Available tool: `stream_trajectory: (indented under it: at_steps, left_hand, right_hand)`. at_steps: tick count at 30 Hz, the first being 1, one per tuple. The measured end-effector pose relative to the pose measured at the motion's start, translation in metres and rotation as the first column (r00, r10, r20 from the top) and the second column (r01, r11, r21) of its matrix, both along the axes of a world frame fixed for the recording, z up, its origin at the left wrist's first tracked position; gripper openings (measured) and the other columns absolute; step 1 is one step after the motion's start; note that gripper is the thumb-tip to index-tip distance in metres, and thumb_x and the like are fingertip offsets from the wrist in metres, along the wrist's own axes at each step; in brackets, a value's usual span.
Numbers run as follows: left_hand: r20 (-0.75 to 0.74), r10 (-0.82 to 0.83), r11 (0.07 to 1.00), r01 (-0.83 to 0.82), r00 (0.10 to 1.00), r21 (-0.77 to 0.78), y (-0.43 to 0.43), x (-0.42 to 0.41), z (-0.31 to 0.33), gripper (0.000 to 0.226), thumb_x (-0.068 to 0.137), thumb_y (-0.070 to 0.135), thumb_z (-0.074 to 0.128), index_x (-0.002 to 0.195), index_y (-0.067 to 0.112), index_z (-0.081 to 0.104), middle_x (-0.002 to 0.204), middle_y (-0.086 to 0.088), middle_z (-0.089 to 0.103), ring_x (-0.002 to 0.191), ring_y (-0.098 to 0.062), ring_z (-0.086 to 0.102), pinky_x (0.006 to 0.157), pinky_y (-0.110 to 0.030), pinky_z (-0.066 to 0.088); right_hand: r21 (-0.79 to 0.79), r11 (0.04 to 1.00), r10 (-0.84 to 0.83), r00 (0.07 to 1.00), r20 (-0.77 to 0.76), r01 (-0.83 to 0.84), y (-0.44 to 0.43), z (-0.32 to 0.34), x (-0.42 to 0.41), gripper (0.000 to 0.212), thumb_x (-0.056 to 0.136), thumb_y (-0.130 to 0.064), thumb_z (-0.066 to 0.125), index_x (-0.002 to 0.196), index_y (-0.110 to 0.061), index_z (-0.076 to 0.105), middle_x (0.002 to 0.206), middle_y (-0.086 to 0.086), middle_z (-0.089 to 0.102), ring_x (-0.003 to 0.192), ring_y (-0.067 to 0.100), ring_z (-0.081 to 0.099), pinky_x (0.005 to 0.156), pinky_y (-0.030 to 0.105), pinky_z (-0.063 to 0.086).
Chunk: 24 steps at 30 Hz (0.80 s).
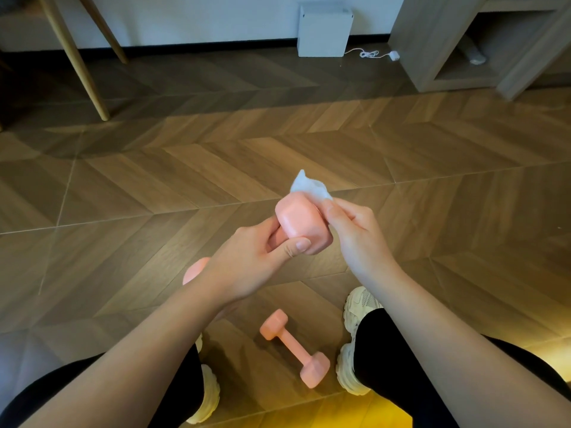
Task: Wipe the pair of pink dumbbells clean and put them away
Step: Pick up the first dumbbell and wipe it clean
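The pink dumbbell [301,223] is up in front of the person, left hand [259,261] wrapped tight round its handle, right hand [355,233] pinching a white wipe [309,185] against the top end, while the second dumbbell [293,347] lies on the wooden floor [216,168] between white sneakers [355,335].

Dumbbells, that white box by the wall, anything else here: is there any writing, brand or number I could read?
None can be read.
Held dumbbell: plain pink, no marking shows.
Dumbbell on the floor: no weight number shows.
White box: blank face.
White wipe: no print.
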<state>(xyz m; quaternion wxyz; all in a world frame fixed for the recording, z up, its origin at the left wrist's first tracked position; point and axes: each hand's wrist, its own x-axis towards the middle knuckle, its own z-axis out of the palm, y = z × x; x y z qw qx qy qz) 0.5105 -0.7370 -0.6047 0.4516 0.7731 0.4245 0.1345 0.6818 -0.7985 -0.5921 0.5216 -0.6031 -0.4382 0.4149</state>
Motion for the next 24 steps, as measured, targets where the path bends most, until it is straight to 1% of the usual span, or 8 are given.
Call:
stream_trajectory:
  at_steps: [1,4,7,12,15,19,22,24]
  left_hand:
    - [0.002,-0.006,1.0,0.006,1.0,-0.002,0.0,0.001,0.0,0.052,0.068,0.094,0.035,0.075,0.045,0.051,0.065,0.034,0.057,0.064,0.005,0.053,0.057,-0.028,0.032]
    - [-0.024,0.008,1.0,-0.008,1.0,-0.003,0.003,0.003,0.001,0.05,0.07,0.09,0.035,0.074,0.042,0.049,0.065,0.035,0.058,0.064,0.005,0.054,0.058,-0.028,0.035]
    - [-0.038,0.017,1.0,-0.017,0.999,-0.008,0.005,0.003,0.0,0.054,0.07,0.089,0.035,0.073,0.037,0.049,0.062,0.03,0.057,0.06,0.0,0.052,0.059,-0.033,0.039]
    - [-0.026,0.065,0.996,-0.066,0.998,-0.053,0.006,0.002,0.0,0.058,0.068,0.089,0.038,0.074,0.032,0.052,0.06,0.017,0.059,0.057,-0.005,0.053,0.065,-0.041,0.05]
    - [-0.045,0.039,0.999,-0.04,0.998,-0.019,0.006,0.003,0.001,0.058,0.068,0.09,0.036,0.075,0.035,0.052,0.06,0.019,0.06,0.058,-0.003,0.055,0.061,-0.032,0.045]
    - [-0.048,0.071,0.997,-0.072,0.996,-0.02,0.01,0.004,0.003,0.064,0.068,0.089,0.035,0.077,0.028,0.053,0.066,0.009,0.061,0.06,-0.012,0.056,0.066,-0.043,0.051]
    - [-0.063,0.044,0.999,-0.045,0.997,-0.02,0.008,0.004,0.004,0.064,0.067,0.089,0.035,0.08,0.029,0.054,0.065,0.011,0.06,0.061,-0.011,0.056,0.067,-0.042,0.051]
    - [-0.048,0.057,0.998,-0.058,0.997,-0.032,0.008,0.005,0.004,0.062,0.067,0.089,0.035,0.078,0.03,0.053,0.065,0.011,0.06,0.06,-0.01,0.055,0.066,-0.04,0.051]
  right_hand:
    - [0.022,1.0,0.011,1.0,-0.013,-0.011,0.0,0.001,-0.001,0.035,0.102,-0.023,0.044,0.084,-0.008,0.07,0.073,-0.013,0.062,0.074,0.005,0.056,0.071,0.022,0.042]
    - [0.135,0.988,0.08,0.996,-0.031,-0.076,-0.006,-0.001,-0.002,0.035,0.102,-0.02,0.041,0.111,-0.007,0.072,0.11,-0.009,0.071,0.111,0.005,0.061,0.093,0.021,0.044]
    - [0.039,0.999,-0.024,0.999,-0.038,0.025,-0.002,-0.003,0.001,0.044,0.096,-0.028,0.044,0.099,0.01,0.067,0.089,0.008,0.064,0.089,0.013,0.056,0.082,0.034,0.042]
    - [0.105,0.994,0.02,0.998,-0.059,-0.013,-0.007,-0.004,-0.002,0.031,0.1,-0.021,0.043,0.108,-0.015,0.072,0.106,-0.006,0.073,0.11,0.007,0.063,0.091,0.02,0.044]
    - [0.041,0.998,-0.055,0.998,-0.011,0.055,-0.002,-0.003,-0.005,0.039,0.096,-0.03,0.044,0.081,-0.005,0.069,0.076,-0.001,0.063,0.077,0.011,0.056,0.076,0.031,0.043]
    - [0.113,0.993,-0.015,0.999,0.032,0.011,-0.007,-0.002,-0.006,0.039,0.099,-0.029,0.043,0.083,-0.006,0.071,0.077,0.018,0.066,0.079,0.029,0.06,0.085,0.033,0.047]
    - [0.059,0.997,-0.055,0.998,0.018,0.054,-0.002,0.001,-0.005,0.036,0.096,-0.031,0.043,0.069,-0.016,0.061,0.067,-0.002,0.058,0.068,0.012,0.051,0.068,0.032,0.04]
    - [0.087,0.996,-0.028,0.998,0.058,0.022,-0.004,0.002,-0.007,0.035,0.099,-0.03,0.043,0.082,-0.017,0.07,0.08,-0.007,0.067,0.082,0.006,0.061,0.082,0.033,0.047]
